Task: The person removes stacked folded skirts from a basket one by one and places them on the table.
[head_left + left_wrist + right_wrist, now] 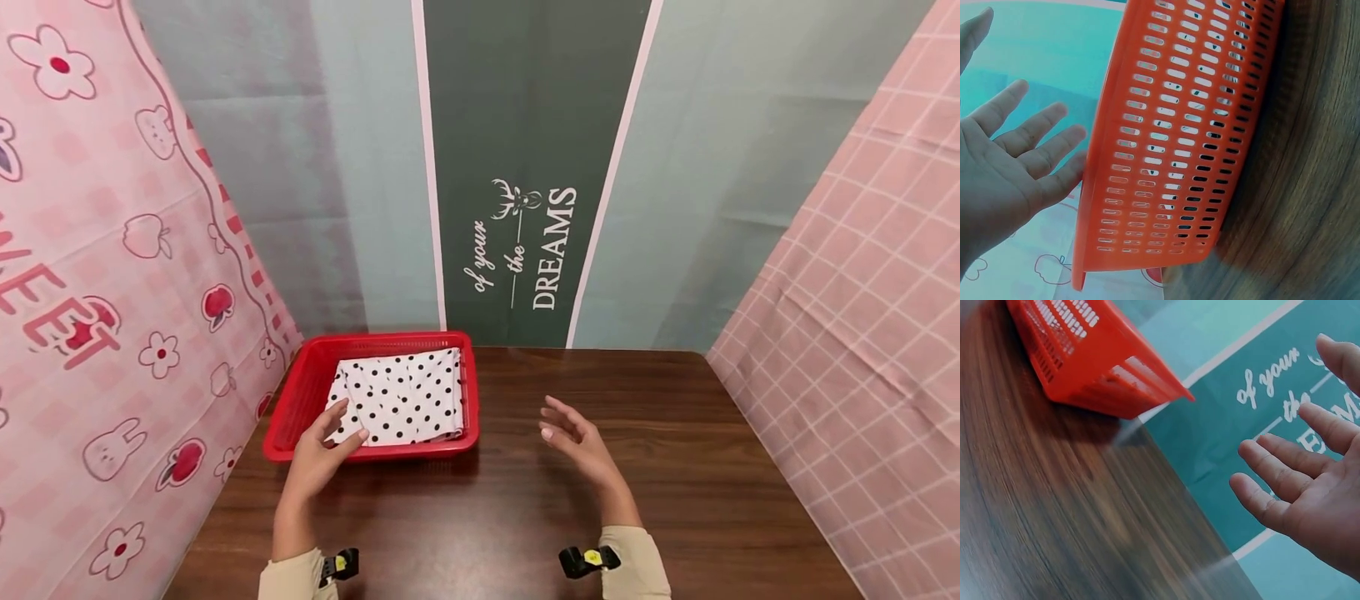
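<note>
In the head view, our left hand's point(318, 454) released fingers hover over the near rim of the red basket point(435, 450); the dotted cloth point(408, 396) lies folded inside, around their tips. Our right hand point(588, 450), empty and relaxed, is well apart. We judge this a pause; handling the cloth would call for right fingers at the basket. Beyond them, the green panel point(517, 117) reads "of your the DREAMS"; left of our left fingers, the pink curtain point(120, 275) shows "WEET", cut off.

In the left wrist view, our fingers spread beside the rim; contact we cannot tell.

In the right wrist view, our fingers grasp nothing and partly hide "DREAMS".

Head view looks down from above; low, nearer wrist views share the basket point(1174, 133).
</note>
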### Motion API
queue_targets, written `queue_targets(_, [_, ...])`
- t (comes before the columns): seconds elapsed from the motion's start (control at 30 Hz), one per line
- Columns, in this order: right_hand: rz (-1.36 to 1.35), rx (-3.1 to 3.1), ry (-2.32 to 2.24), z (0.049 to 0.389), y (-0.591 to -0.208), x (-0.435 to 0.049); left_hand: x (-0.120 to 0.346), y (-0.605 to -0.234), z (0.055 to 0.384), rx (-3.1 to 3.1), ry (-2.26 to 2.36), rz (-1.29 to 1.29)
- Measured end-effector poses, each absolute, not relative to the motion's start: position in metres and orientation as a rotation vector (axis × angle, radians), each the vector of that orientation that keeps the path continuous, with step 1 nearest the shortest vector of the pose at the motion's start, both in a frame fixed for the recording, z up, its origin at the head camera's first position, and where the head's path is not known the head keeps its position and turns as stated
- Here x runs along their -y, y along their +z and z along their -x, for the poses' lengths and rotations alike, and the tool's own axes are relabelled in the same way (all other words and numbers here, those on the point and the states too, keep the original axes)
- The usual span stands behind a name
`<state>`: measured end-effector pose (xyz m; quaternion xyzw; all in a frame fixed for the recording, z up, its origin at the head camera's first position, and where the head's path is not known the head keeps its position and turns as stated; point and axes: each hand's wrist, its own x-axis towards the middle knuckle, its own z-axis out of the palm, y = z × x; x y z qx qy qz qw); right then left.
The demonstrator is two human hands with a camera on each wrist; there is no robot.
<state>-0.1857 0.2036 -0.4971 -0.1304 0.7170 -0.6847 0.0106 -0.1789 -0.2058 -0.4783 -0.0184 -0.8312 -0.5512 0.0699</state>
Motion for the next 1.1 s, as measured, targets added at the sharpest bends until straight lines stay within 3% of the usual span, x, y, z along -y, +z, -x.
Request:
queue_targets(0.67, [0.461, -2.166, -2.022, 0.215, -0.484, -0.166, 0.217, -0.475, 0.193, 2.602, -1.553, -0.015])
queue_targets(1.1, [0.482, -2.067, -1.932, 0.223, -0.452, -0.126, 0.222, -0.465, 0.207, 2.686, -1.497, 0.020])
